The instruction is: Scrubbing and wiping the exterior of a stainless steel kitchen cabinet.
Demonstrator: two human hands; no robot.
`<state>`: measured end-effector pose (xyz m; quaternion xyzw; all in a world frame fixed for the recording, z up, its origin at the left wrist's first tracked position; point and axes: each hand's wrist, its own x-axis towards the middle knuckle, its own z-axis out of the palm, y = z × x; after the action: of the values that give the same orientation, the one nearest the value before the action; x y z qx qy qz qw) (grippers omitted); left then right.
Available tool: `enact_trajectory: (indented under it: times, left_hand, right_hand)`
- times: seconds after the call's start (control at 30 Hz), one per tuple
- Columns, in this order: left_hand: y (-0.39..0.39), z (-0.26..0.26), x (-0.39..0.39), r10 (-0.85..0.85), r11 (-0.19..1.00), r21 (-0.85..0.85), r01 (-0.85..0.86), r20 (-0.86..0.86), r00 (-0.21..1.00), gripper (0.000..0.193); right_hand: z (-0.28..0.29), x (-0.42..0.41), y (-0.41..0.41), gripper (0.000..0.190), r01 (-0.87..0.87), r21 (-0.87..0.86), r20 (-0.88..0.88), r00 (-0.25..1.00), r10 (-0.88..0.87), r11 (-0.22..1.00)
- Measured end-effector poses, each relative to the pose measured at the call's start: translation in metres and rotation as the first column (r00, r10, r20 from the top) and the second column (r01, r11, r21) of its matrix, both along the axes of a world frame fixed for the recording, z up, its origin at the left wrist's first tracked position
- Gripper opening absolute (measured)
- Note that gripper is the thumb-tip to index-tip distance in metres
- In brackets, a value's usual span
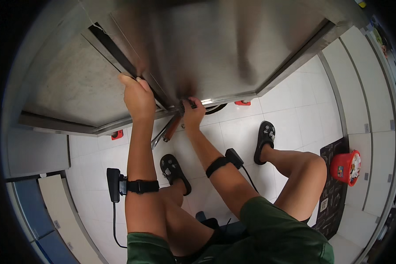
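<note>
My left hand (140, 99) grips the edge of a stainless steel sliding door panel (198, 59), its fingertips at the dark gap beside the left panel (82, 85). Lower and to the right, my right hand (194, 114) holds a dark, crumpled scouring pad or mesh (184, 105) against the panel's bottom corner, near the metal bottom rail (231, 98). The fingers partly hide the pad, so its exact kind is unclear. Beneath the rail, close to my right hand, a brown handle (172, 128) and a metal bar stick out over the floor.
Two red objects (117, 135) show on the white tiled floor (217, 138) under the cabinet. A filled red bucket (341, 169) stands at the right on a dark mat (330, 204), beside white cupboards (359, 105). Blue and cream cupboard fronts (36, 208) are at lower left.
</note>
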<state>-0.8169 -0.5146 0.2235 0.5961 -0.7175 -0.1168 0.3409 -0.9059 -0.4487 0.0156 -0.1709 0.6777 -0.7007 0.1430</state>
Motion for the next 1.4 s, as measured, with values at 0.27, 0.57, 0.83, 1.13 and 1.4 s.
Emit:
enact_trajectory:
  times: [0.27,0.57,0.83,1.13,1.4]
  left_hand:
    - [0.001,-0.002,-0.004,-0.001,1.000,0.028,0.001,0.006,1.000,0.036]
    - [0.000,0.002,-0.008,-0.026,0.999,0.021,0.026,-0.011,1.000,0.036]
    - [0.000,-0.002,-0.008,-0.014,0.999,0.038,0.014,-0.010,1.000,0.038]
    - [0.000,-0.001,-0.005,0.024,0.997,0.076,-0.022,-0.034,0.999,0.041]
    - [0.004,0.000,0.002,-0.044,0.997,0.051,0.053,-0.158,0.986,0.029]
  right_hand:
    - [-0.024,-0.092,0.035,0.012,0.150,-0.173,0.253,0.962,-0.103,0.973]
    - [0.008,-0.066,0.023,0.015,0.097,-0.058,0.082,0.992,-0.092,0.994]
    - [0.004,-0.048,0.015,0.017,0.002,-0.040,0.238,0.971,0.008,0.999]
    - [0.003,-0.105,0.048,0.015,0.069,-0.183,0.431,0.902,0.017,0.981]
    - [0.098,-0.110,0.109,0.019,-0.168,-0.302,0.578,0.751,0.320,0.938]
